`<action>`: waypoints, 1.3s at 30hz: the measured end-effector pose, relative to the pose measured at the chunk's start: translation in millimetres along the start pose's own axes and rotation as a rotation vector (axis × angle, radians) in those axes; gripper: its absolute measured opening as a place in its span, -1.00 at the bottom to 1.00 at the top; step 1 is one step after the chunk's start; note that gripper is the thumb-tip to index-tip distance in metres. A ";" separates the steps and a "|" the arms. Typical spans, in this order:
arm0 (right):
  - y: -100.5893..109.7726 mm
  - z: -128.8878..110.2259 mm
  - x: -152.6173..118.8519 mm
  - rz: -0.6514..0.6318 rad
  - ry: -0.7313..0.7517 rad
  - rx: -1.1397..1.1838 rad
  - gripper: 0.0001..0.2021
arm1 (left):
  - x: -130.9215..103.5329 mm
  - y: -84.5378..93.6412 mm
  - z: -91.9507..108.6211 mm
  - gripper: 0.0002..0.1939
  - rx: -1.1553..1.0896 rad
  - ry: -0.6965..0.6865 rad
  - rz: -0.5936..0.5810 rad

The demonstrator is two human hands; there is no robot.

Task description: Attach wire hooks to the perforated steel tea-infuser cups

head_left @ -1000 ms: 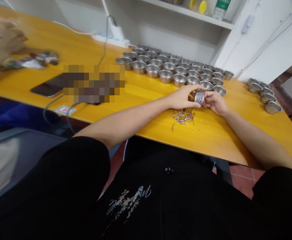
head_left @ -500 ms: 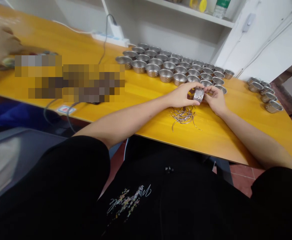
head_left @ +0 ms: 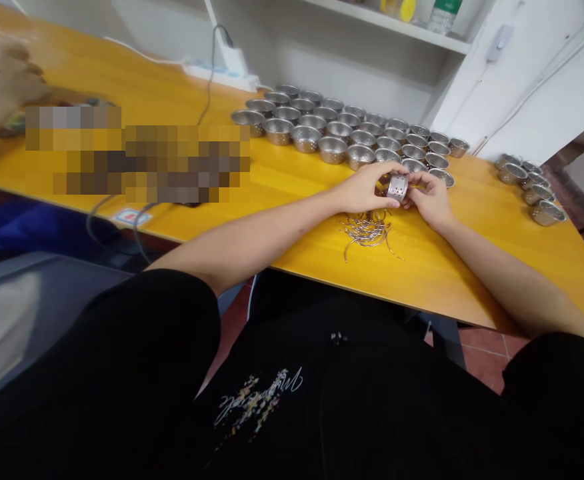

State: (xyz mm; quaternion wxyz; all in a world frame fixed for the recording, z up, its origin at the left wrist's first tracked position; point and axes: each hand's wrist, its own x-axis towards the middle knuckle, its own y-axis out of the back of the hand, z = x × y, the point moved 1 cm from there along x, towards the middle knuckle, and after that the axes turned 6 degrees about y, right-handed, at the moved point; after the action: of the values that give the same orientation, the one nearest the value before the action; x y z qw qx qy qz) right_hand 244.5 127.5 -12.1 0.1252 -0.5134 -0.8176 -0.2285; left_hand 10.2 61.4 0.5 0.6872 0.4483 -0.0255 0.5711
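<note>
A small perforated metal cup [head_left: 398, 189] is tipped on its side above the yellow table. My left hand [head_left: 367, 189] grips it from the left, thumb below and fingers over the top. At the cup's right end, my right hand [head_left: 431, 200] has its thumb and fingers pinched closed against it; whether a thin wire is also between those fingertips cannot be made out. Just below my left hand lies a loose pile of thin curved metal wires [head_left: 367, 230]. Rows of similar perforated cups [head_left: 332, 148] stand upright behind my hands.
Several more cups [head_left: 547, 212] stand at the table's right end. A white power strip [head_left: 227, 77] with cables lies by the back wall. At the far left is another person's hand [head_left: 2, 80], near blurred-out items. A shelf [head_left: 397, 23] holds a bottle [head_left: 443, 17].
Both my hands stay in nearly the same place, still on the cup. The cup has turned very slightly. The other person's hand at the far left has shifted a little.
</note>
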 end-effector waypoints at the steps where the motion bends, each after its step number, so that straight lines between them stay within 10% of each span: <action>1: 0.5 1.1 0.4 -0.006 -0.001 -0.005 -0.61 | -0.1 -0.1 -0.3 -0.26 0.002 0.007 0.001; 39: 4.9 8.0 -2.0 -0.266 0.307 -0.333 -0.66 | 2.6 5.0 -1.1 -0.22 0.024 0.033 0.011</action>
State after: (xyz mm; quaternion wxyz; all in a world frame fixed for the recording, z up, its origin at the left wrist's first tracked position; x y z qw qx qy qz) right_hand 250.0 131.7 -18.7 0.1303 -0.3742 -0.8005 -0.4496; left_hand 6.6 63.8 4.2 0.6789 0.4469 -0.0101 0.5825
